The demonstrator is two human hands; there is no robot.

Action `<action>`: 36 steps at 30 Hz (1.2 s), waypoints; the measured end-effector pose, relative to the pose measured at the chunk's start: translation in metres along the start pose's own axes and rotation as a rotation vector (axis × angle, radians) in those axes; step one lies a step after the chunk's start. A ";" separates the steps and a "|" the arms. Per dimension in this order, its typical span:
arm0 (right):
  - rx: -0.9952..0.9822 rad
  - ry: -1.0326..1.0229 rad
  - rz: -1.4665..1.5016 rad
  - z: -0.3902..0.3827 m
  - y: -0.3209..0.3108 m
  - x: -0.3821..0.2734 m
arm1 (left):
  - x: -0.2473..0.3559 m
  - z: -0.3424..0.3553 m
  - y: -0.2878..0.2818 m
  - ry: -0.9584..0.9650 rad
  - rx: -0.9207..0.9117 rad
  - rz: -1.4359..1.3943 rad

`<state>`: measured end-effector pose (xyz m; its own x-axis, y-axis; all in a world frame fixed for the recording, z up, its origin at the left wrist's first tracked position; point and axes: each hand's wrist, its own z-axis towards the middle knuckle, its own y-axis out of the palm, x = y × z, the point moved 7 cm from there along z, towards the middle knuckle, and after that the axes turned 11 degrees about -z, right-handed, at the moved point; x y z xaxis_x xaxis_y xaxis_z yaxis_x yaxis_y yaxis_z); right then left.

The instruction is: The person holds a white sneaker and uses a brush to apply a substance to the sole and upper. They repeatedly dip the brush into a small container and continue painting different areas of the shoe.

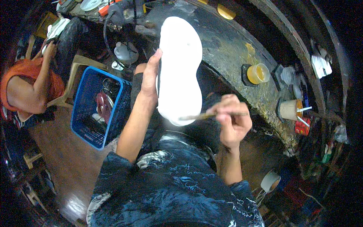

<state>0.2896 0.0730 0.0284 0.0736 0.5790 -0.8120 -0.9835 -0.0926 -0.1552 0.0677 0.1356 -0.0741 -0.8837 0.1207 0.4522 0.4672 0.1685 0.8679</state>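
Observation:
A white shoe sole (180, 64), long and narrowed at the middle, is held up in front of me with its broad face toward me. My left hand (151, 73) is closed on its left edge, the thumb along the side and the other fingers hidden behind it. In my right hand (233, 122) is a thin brush (204, 115), pinched between thumb and fingers. Its tip lies at the heel end of the sole nearest me and is smeared by motion, so I cannot tell how firmly it touches.
A worn bench (227, 60) runs along the right, bearing a cup of yellow liquid (258, 73) and a beige container (290, 109). Left of me stands a blue plastic basket (89, 138) with items inside. Beyond it sits another person in orange (53, 85). A white shoe (321, 65) rests far right.

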 end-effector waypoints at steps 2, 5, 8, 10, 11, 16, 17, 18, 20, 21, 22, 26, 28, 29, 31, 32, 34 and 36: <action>0.153 0.180 -0.093 0.004 -0.002 0.014 | -0.004 -0.001 0.001 -0.003 -0.019 0.009; 0.186 -0.019 -0.239 0.019 -0.001 0.002 | -0.005 -0.007 -0.001 0.019 -0.054 0.049; -0.136 -0.294 -0.222 0.023 0.015 -0.017 | -0.003 -0.008 -0.009 -0.008 -0.107 0.041; -0.184 -0.202 -0.070 0.028 0.012 -0.013 | -0.002 -0.007 -0.017 -0.035 -0.109 0.048; -0.109 -0.128 -0.163 0.032 0.009 -0.005 | -0.005 -0.007 -0.017 -0.046 -0.150 -0.032; -0.075 -0.538 -0.593 0.038 0.004 -0.021 | -0.013 -0.007 -0.019 -0.082 -0.136 -0.008; -0.181 -0.549 -0.569 0.034 0.006 -0.023 | -0.014 -0.008 -0.016 -0.099 -0.142 -0.024; -0.257 -0.511 -0.487 0.030 0.007 -0.024 | -0.014 -0.008 -0.014 -0.101 -0.133 -0.008; -0.355 -0.439 -0.378 0.031 0.003 -0.020 | -0.016 -0.009 -0.008 -0.123 -0.138 -0.004; -0.312 -0.408 -0.405 0.034 -0.001 -0.016 | -0.018 -0.009 -0.004 -0.143 -0.155 -0.015; -0.281 -0.370 -0.436 0.037 -0.003 -0.010 | -0.019 -0.009 -0.001 -0.151 -0.166 -0.008; -0.142 -0.406 -0.422 0.037 -0.008 -0.010 | -0.017 -0.008 0.006 -0.128 -0.223 0.010; -0.241 -0.426 -0.387 0.031 -0.004 -0.015 | -0.016 -0.008 0.006 -0.148 -0.223 -0.002; -0.286 -0.417 -0.359 0.028 -0.003 -0.017 | -0.015 -0.008 0.006 -0.148 -0.232 0.015; -0.318 -0.398 -0.350 0.027 -0.003 -0.019 | -0.015 -0.010 0.006 -0.158 -0.253 0.051; -0.306 -0.387 -0.369 0.029 -0.004 -0.018 | -0.015 -0.010 0.007 -0.149 -0.266 0.065; -0.218 -0.347 -0.400 0.035 -0.009 -0.014 | -0.017 -0.012 0.009 -0.134 -0.297 0.099; -0.084 -0.307 -0.381 0.038 -0.013 -0.011 | -0.021 -0.013 0.008 -0.160 -0.268 0.063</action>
<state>0.2955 0.0985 0.0608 0.3608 0.7948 -0.4880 -0.8788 0.1144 -0.4634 0.0894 0.1221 -0.0738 -0.8275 0.2785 0.4876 0.4783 -0.1053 0.8719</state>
